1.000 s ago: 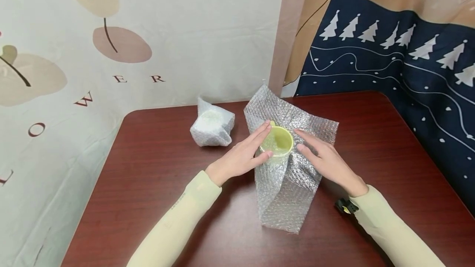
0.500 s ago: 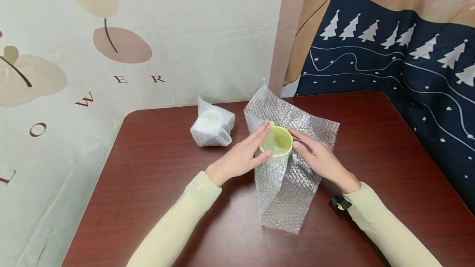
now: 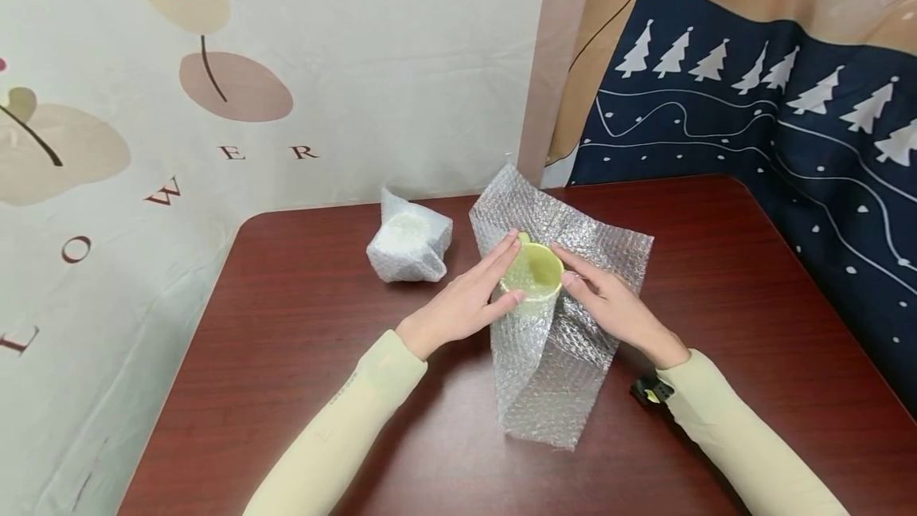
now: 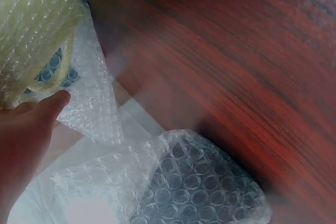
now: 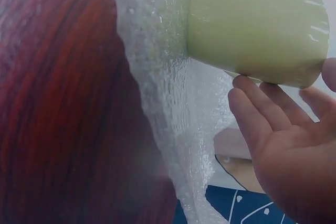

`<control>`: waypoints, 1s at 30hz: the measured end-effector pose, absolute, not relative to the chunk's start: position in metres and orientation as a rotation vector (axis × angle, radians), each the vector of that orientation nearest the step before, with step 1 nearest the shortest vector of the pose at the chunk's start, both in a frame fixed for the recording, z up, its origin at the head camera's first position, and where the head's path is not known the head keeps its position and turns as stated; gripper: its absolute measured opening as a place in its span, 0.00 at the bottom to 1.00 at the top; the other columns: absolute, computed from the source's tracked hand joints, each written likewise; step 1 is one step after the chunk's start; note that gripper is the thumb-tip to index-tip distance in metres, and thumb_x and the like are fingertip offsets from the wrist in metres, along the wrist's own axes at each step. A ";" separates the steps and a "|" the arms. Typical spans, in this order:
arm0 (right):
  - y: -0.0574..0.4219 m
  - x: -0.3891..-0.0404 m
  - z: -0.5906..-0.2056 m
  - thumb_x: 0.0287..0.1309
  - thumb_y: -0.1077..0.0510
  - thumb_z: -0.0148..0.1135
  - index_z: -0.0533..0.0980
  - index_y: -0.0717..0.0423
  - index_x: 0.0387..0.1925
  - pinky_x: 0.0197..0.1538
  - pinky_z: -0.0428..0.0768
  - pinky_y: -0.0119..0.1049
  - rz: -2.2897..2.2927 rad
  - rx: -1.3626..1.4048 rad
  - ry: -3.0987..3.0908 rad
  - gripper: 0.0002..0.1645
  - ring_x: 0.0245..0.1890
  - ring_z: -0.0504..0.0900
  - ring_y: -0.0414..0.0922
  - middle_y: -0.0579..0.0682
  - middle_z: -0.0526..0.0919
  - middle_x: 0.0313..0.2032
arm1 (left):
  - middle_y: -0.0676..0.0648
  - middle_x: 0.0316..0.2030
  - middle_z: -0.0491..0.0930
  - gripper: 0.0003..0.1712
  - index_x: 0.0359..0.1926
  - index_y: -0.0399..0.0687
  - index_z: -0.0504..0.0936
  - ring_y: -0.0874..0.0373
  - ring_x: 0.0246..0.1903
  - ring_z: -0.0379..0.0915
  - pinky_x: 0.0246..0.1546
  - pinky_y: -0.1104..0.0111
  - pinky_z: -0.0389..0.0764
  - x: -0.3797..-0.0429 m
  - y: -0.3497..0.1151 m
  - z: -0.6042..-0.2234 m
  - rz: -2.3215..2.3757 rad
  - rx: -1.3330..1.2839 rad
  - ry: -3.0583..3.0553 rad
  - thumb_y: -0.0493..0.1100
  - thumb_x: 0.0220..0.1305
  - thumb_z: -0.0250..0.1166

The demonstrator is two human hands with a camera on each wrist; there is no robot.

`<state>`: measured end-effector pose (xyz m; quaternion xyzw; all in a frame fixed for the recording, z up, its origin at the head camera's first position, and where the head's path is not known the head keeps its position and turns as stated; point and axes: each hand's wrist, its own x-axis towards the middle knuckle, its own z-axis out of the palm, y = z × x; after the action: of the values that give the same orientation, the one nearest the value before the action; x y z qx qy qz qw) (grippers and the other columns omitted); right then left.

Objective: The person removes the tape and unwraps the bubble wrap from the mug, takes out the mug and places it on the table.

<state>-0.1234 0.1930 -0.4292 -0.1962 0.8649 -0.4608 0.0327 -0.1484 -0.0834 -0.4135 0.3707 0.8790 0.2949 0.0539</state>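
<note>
A yellow-green mug stands upright on a sheet of bubble wrap, its handle pointing toward the back. One flap of the wrap covers the mug's left side and reaches over part of its mouth. My left hand presses that flap against the mug with straight fingers, the thumb near the front rim. On the opposite side, my right hand touches the bare wall of the mug with extended fingertips. In the right wrist view the mug shows uncovered; in the left wrist view its handle shows through the plastic.
A bundle wrapped in bubble wrap sits at the back of the dark red wooden table, left of the mug. Printed cloths hang behind the table, one pale and one navy with white trees.
My right hand has moved left, from beside the mug to touching its right wall. My left hand, the mug and the bubble wrap have stayed nearly still.
</note>
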 end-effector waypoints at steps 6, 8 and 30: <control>0.195 -0.124 -0.429 0.80 0.48 0.51 0.61 0.44 0.80 0.68 0.70 0.63 -1.428 -0.596 2.624 0.32 0.75 0.65 0.58 0.53 0.63 0.77 | 0.56 0.83 0.34 0.44 0.84 0.47 0.44 0.60 0.80 0.41 0.76 0.61 0.55 -0.148 -0.083 -0.416 0.884 1.168 2.694 0.59 0.80 0.52; 0.195 -0.124 -0.429 0.80 0.49 0.51 0.62 0.44 0.80 0.67 0.71 0.63 -1.432 -0.600 2.615 0.32 0.74 0.65 0.58 0.53 0.64 0.77 | 0.55 0.83 0.33 0.44 0.83 0.46 0.45 0.60 0.80 0.39 0.76 0.58 0.56 -0.147 -0.083 -0.417 0.839 1.193 2.735 0.60 0.81 0.51; 0.197 -0.126 -0.428 0.80 0.50 0.52 0.63 0.46 0.79 0.68 0.71 0.58 -1.440 -0.623 2.625 0.31 0.73 0.68 0.55 0.52 0.66 0.76 | 0.51 0.52 0.88 0.19 0.53 0.48 0.89 0.55 0.57 0.81 0.70 0.52 0.69 -0.111 -0.052 -0.406 0.441 1.924 3.135 0.54 0.71 0.66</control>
<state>-0.1258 0.1972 -0.4282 -0.2037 0.8576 -0.4704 0.0418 -0.1107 -0.0520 -0.4057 0.4989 0.8129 0.1143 -0.2780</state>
